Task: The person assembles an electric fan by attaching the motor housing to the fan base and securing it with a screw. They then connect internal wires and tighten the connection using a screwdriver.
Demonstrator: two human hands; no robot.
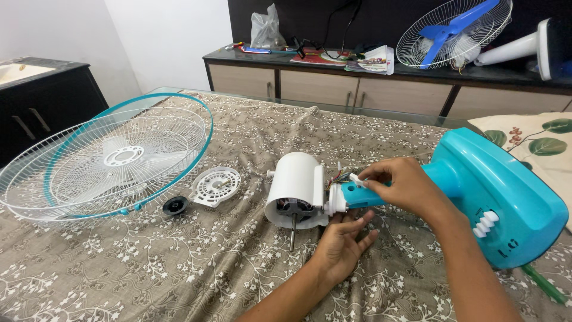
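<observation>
The white fan motor housing (296,189) lies on the floral tablecloth (179,268), its shaft pointing toward the person. Just right of the housing, the right hand (405,186) closes its fingers on the turquoise neck (363,195) of the fan stand, pinching a small white part. Below the neck, the left hand (342,241) is half open and touches the housing's lower edge. The turquoise base (506,203) is right of the housing. The wire fan guards (107,158), a white round cap (215,185) and a black knob (175,206) lie left of it.
</observation>
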